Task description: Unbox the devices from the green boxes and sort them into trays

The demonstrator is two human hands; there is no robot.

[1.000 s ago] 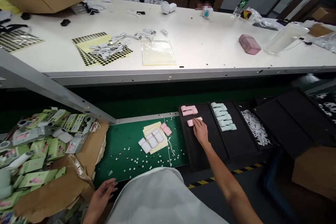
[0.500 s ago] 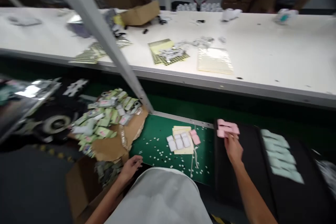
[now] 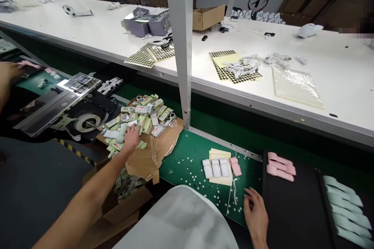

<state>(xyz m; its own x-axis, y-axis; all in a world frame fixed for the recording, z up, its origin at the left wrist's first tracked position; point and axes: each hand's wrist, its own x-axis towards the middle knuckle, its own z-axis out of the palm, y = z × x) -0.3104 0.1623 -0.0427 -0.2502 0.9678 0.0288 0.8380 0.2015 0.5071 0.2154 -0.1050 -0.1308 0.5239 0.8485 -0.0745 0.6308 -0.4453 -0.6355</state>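
Pale-green rounded plastic device [image 3: 120, 134] lies over torn brown cardboard [image 3: 142, 163], left hand [image 3: 132, 139] at it; remotely, I cannot tell its grip. Right hand [image 3: 257, 213], right of cardboard: fingers apart. Judged step: reaching; lifting requires closure.

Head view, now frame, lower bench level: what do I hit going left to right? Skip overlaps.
Co-worker's hand → reel → left hand → white pieces → lone pink piece → right hand → pink row → mint row.
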